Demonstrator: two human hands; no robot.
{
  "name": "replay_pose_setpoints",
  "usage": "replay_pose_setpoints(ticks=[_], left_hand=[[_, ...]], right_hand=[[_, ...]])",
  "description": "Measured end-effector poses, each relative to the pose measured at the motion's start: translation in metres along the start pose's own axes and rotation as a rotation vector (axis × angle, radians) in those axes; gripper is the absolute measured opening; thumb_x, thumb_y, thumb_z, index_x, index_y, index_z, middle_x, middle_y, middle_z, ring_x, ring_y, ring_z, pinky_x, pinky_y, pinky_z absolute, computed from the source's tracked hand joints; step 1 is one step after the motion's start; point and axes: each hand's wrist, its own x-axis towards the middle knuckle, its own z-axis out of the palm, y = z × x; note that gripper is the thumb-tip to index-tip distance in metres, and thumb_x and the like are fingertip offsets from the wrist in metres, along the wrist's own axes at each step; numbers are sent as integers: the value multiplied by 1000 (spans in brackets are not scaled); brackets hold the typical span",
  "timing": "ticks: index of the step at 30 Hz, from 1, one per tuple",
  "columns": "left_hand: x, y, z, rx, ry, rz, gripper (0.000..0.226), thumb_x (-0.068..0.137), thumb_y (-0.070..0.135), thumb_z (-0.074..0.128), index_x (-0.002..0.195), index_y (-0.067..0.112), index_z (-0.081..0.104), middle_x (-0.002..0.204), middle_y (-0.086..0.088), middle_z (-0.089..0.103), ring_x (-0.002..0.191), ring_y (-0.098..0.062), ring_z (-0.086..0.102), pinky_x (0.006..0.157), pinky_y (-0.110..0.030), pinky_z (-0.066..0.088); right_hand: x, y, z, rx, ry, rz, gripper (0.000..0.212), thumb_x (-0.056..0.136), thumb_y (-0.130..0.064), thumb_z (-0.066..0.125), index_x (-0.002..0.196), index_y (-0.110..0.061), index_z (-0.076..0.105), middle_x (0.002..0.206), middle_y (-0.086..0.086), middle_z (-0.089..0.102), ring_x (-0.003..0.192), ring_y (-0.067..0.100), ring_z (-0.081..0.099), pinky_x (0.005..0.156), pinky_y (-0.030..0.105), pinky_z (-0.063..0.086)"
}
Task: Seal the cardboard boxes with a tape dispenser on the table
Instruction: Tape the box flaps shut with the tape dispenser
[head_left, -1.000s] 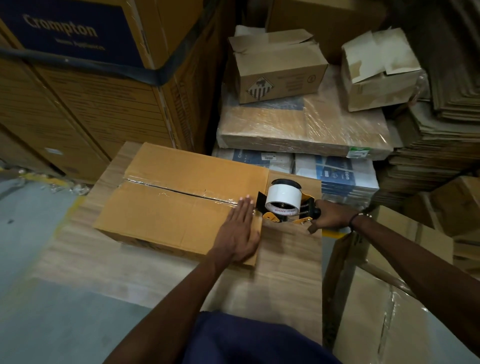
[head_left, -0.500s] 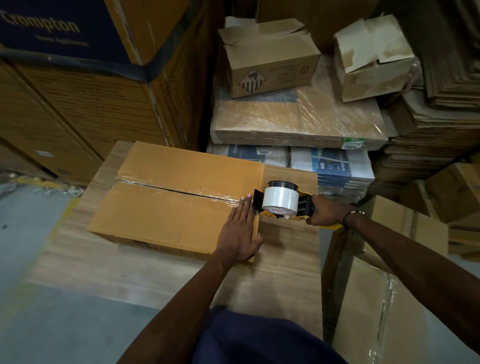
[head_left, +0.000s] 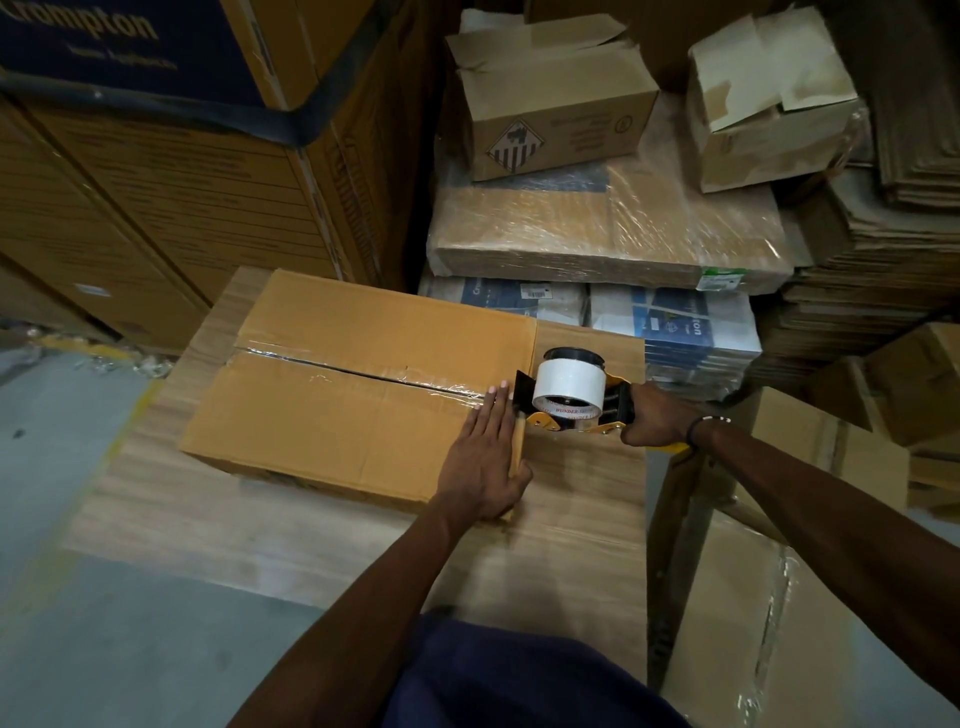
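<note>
A flat cardboard box (head_left: 358, 384) lies on a wooden desk (head_left: 291, 525), its long axis running left to right and tilting slightly toward the near side at the right. A strip of clear tape (head_left: 363, 371) covers the seam along that axis. The left hand (head_left: 485, 457) rests flat on the box's near right corner, fingers straight and together, thumb hooked over the right edge. Just right of those fingertips, at the end of the seam, sits the tape dispenser (head_left: 571, 392), its white roll upright, its front end pointing left at the box. The right hand (head_left: 657, 415) is curled around its handle. Stacked boxes (head_left: 602, 228) stand beyond the desk.
</note>
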Motion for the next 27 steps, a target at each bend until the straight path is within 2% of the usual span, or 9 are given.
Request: replay_pose_setpoints(ticks=[3,6,8,10,13,19,22,25,27], left_hand=[[1,0,0,-5,1,2,96,96,59,32,164,5,-8,171,-11,-22,158,-22,-21,130,-39,-4],[0,1,-1,-12,0,0,97,95,58,34,163,6,-11,171,-10,-22,158,-21,-22,129,-38,-5],[0,1,-1,-13,-1,1,97,94,57,35,164,6,-10,171,-10,-21,158,-21,-21,130,-40,-3],[-1,0,-1,-6,-13,4,97,94,56,36,164,6,-8,171,-11,-20,158,-22,-22,131,-42,0],[0,-1,0,-8,-13,2,95,95,56,35,164,5,-8,171,-12,-20,158,-22,-23,131,-44,2],[0,-1,2,-5,-8,4,96,96,58,35,164,5,-7,172,-12,-19,158,-22,-22,131,-44,4],[0,-1,3,-12,-10,3,96,96,57,37,164,6,-7,172,-11,-19,158,-21,-22,131,-44,3],[0,-1,2,-16,0,3,95,95,56,36,165,6,-6,172,-11,-18,158,-21,-21,131,-43,3],[-1,-1,1,-13,-1,5,95,95,57,35,165,6,-6,172,-11,-18,158,-21,-21,131,-42,2]], right_hand=[[2,3,5,37,9,16,25,64,-21,70,87,-16,62,72,4,65,68,26,64,58,40,53],[0,-2,11,41,35,32,19,70,-15,73,86,-13,63,71,1,62,66,21,58,54,26,42],[-2,-3,16,53,56,66,17,73,-16,72,86,-13,62,72,-1,60,69,21,57,55,24,38],[-4,10,20,93,112,165,22,73,-23,72,92,-18,62,85,-1,62,83,25,63,65,26,44],[-14,40,28,239,166,308,20,82,-14,74,85,-28,61,96,6,65,92,28,64,74,29,44],[-26,35,65,379,312,482,19,78,-15,76,94,-16,65,90,8,67,83,28,62,71,33,50],[-20,14,90,445,379,562,28,72,-21,75,97,-9,71,94,12,70,89,35,67,72,38,55],[-11,-6,114,424,397,604,28,76,-23,75,96,-6,68,101,16,70,93,40,66,69,39,53],[-6,-17,132,457,401,621,32,78,-20,74,102,-3,64,105,20,68,97,42,65,74,43,56]])
